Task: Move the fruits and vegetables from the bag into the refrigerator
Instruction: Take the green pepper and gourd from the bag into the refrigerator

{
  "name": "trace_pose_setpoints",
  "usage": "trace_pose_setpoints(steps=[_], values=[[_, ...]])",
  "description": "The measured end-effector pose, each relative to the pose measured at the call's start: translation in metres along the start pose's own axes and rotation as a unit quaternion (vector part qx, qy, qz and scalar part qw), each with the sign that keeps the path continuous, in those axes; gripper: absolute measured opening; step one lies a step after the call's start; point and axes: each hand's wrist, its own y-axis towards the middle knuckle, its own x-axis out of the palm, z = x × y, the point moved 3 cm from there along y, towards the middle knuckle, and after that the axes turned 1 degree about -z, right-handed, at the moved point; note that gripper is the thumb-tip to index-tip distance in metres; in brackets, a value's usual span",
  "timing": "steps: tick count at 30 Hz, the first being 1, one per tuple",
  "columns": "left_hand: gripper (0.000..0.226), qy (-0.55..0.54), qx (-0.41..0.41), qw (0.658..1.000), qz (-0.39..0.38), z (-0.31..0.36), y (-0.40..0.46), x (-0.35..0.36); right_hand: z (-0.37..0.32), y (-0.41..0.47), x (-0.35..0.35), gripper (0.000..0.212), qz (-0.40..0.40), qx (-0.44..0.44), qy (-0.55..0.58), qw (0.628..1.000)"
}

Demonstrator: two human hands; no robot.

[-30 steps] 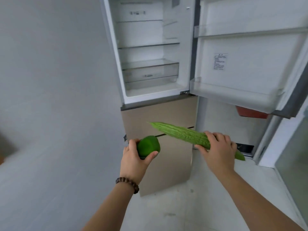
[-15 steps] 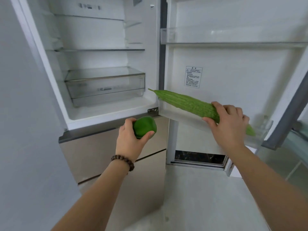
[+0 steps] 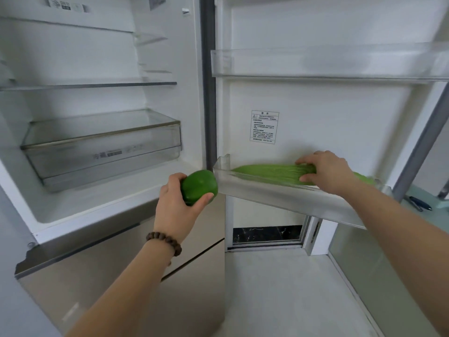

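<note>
Head view: my right hand (image 3: 325,171) is curled around the gourd (image 3: 272,172), which lies lengthwise in the lower door bin (image 3: 291,198); my left hand (image 3: 177,210) grips a green pepper (image 3: 198,187) just beside the bin's left end, before the open fridge (image 3: 73,210).

Noting a dark pen (image 3: 418,203) lying flat at far right, resting on a pale green tabletop (image 3: 435,194), tilted slightly down to the right. Seeing a frosted glass panel (image 3: 379,276) standing below that tabletop, running along the right edge of the floor (image 3: 279,293). Recording the floor as pale, smooth and slightly speckled. Spotting a dark marbled panel (image 3: 267,234) sitting low at the back, touching the floor line, veined in white. Marking a white frame (image 3: 313,235) standing upright just beside it, to its right. Logging a plain grey wall (image 3: 9,300) filling the lower left. Noting a brown bead bracelet (image 3: 165,242) showing lower centre, beads round and dark.
</note>
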Motion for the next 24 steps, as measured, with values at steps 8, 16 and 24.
trace_pose_setpoints(steps=[8, 16, 24], values=[[0.062, -0.008, 0.011, 1.000, -0.027, -0.015, 0.008, 0.006, 0.013, 0.012, 0.013, 0.041, -0.061, 0.049, 0.065, 0.995], [0.063, -0.020, 0.009, 0.999, -0.031, -0.017, 0.007, 0.006, 0.015, 0.017, 0.017, 0.042, -0.148, 0.081, 0.059, 0.984], [0.060, -0.031, -0.005, 0.999, -0.018, -0.014, 0.005, 0.003, 0.017, 0.015, 0.020, 0.048, -0.037, 0.068, 0.108, 0.991]])
